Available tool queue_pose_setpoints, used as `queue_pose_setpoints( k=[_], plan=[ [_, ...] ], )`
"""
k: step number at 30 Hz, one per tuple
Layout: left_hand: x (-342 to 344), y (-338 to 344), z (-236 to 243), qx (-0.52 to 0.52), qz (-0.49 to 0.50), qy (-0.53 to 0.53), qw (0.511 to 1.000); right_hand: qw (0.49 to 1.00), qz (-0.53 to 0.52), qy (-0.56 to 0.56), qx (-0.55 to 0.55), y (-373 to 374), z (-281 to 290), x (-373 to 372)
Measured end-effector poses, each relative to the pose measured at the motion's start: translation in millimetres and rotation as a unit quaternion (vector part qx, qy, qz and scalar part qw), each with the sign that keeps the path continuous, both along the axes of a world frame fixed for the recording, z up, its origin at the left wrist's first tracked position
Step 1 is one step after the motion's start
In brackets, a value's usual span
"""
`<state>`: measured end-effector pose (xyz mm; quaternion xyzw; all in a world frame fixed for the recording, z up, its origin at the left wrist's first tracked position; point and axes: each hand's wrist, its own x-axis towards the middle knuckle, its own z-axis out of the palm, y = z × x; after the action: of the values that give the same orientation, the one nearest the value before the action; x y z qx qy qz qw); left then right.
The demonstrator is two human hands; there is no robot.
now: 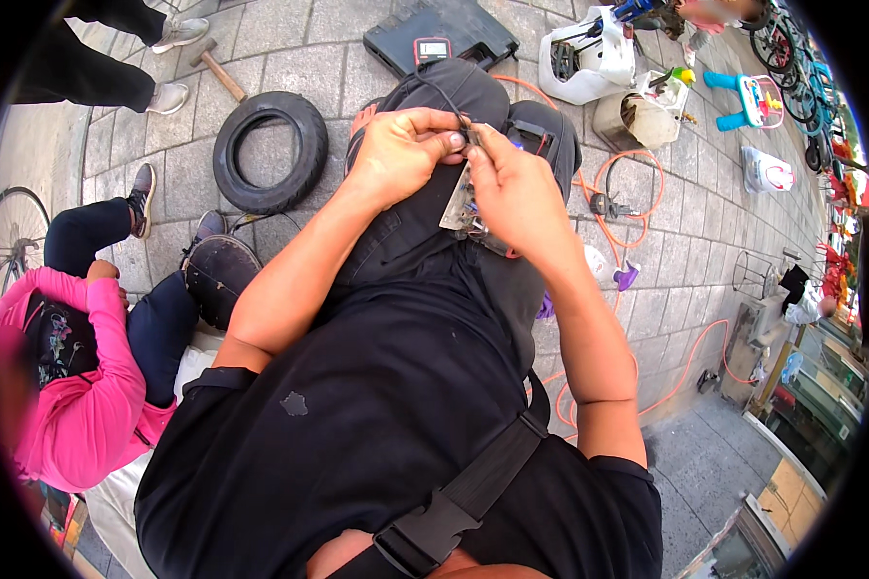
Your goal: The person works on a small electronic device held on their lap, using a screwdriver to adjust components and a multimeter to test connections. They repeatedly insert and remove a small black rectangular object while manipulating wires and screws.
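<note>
My left hand and my right hand meet over my knees, fingertips pinched on a thin black cable at a small dark piece, possibly a joint, too small to make out. Just below, partly behind my right hand, a silvery metal plate with small parts on it lies over my dark trousers. What supports the plate, and whether my right hand also grips it, I cannot tell.
A tyre, hammer, black case with a red meter, white plastic containers and orange hoses lie around me. A seated person in pink is at my left, another person's legs upper left. Bicycles stand at right.
</note>
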<state>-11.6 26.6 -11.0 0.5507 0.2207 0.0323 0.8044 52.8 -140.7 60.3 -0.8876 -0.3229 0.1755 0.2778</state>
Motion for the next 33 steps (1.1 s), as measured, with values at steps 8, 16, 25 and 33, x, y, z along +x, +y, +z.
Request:
queue_pose_setpoints(
  k=[8,16,25,33],
  plan=[
    [1,1,5,0.000,-0.005,0.011,1.000,0.999,0.011,-0.042,-0.030,2,3,-4],
    [2,2,13,-0.010,-0.012,0.029,0.999,0.997,0.028,-0.069,-0.021,1,-1,-5],
    [2,1,14,-0.016,-0.004,0.031,0.999,0.996,0.026,-0.073,-0.054,3,9,-8],
    [2,0,14,-0.016,-0.001,0.024,1.000,0.995,0.039,-0.080,-0.048,-1,5,-4]
  ],
)
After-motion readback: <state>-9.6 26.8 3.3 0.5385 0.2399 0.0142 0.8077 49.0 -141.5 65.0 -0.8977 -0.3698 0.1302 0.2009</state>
